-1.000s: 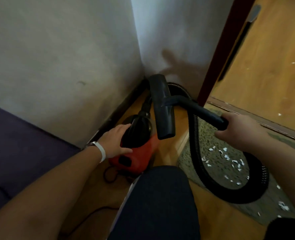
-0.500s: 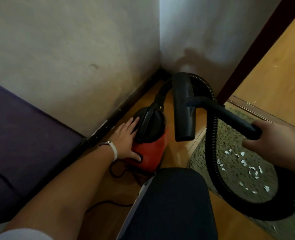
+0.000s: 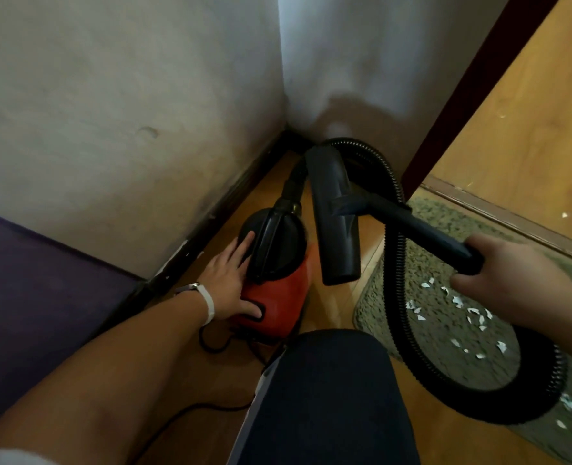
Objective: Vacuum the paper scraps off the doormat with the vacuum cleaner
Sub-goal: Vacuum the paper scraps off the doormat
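– Hands first, what's each one up to?

– left hand (image 3: 234, 280) lies flat on the vacuum (image 3: 278, 307): fingers straight on its black top, thumb down on the red body by a dark patch. Not gripping anything. White wristband (image 3: 208, 305) on that wrist. right hand (image 3: 499, 273) is wrapped round the near end of the black tube (image 3: 422, 229).

– ok, and where's the vacuum sitting?

– on the wood floor (image 3: 335, 310), tucked in the corner close to the wall (image 3: 127, 129), just left of the doormat (image 3: 429, 350). The nozzle (image 3: 335, 216) on the tube's far end sits between vacuum and doormat. Can't tell if it touches the floor.

– scraps?

– white scraps (image 3: 472, 318) are scattered on the doormat, mostly right under the right hand, plus a few toward its near right edge. The hose (image 3: 395, 280) leaves the vacuum's front, loops behind the nozzle, then runs across the doormat in a big curve under the right arm. Thin cord (image 3: 211, 407) trails over the floor beside a knee (image 3: 328, 397).
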`<state>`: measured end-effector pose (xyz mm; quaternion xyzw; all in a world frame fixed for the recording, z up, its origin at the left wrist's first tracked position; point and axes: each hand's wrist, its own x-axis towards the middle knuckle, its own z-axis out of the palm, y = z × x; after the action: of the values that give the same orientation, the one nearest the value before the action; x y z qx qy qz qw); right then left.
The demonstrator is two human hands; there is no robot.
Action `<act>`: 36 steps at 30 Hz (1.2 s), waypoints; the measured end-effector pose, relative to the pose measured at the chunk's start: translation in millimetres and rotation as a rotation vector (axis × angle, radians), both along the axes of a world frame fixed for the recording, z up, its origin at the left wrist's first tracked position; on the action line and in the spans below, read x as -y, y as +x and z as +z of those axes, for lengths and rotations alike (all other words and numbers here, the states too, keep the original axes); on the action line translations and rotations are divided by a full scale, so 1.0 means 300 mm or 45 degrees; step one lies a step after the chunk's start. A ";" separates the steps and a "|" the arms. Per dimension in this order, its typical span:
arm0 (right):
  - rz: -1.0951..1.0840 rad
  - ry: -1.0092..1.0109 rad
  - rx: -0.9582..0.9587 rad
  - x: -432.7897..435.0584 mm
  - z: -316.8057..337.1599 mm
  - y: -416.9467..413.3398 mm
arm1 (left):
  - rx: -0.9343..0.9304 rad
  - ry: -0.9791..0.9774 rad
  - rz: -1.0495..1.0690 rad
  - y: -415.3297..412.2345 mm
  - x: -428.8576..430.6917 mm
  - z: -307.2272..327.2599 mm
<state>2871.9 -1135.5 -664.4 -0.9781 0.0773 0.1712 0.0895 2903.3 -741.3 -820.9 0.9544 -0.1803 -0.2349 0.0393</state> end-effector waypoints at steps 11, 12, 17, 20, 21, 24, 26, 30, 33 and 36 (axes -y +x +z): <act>-0.079 -0.006 -0.010 0.105 0.000 -0.016 | 0.247 -0.444 0.295 -0.020 0.034 0.122; -0.093 0.015 -0.006 0.113 0.004 -0.017 | 0.310 -0.453 0.254 -0.010 0.057 0.136; -0.273 0.154 0.122 0.194 0.027 -0.041 | 0.585 -0.440 -0.171 0.043 0.246 0.198; -0.435 0.189 0.192 0.285 0.053 -0.089 | 0.530 -0.429 -0.418 0.080 0.389 0.206; -0.490 0.199 0.211 0.317 0.060 -0.106 | 0.502 -0.432 -0.480 0.093 0.442 0.206; -0.644 0.268 0.235 0.399 0.067 -0.155 | 0.433 -0.465 -0.611 0.125 0.609 0.204; -0.737 0.299 0.231 0.443 0.066 -0.192 | 0.393 -0.477 -0.704 0.138 0.726 0.198; -0.911 0.340 0.271 0.530 0.071 -0.266 | 0.294 -0.371 -0.984 0.106 0.966 0.182; -0.988 0.361 0.303 0.578 0.074 -0.303 | 0.168 -0.107 -1.180 0.052 1.134 0.170; -1.013 0.356 0.324 0.613 0.077 -0.327 | 0.147 0.202 -1.356 0.021 1.244 0.142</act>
<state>2773.9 -1319.5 -641.2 -0.8640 0.4123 0.0103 0.2888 2909.5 -1114.6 -778.2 0.7424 -0.6226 -0.1821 -0.1673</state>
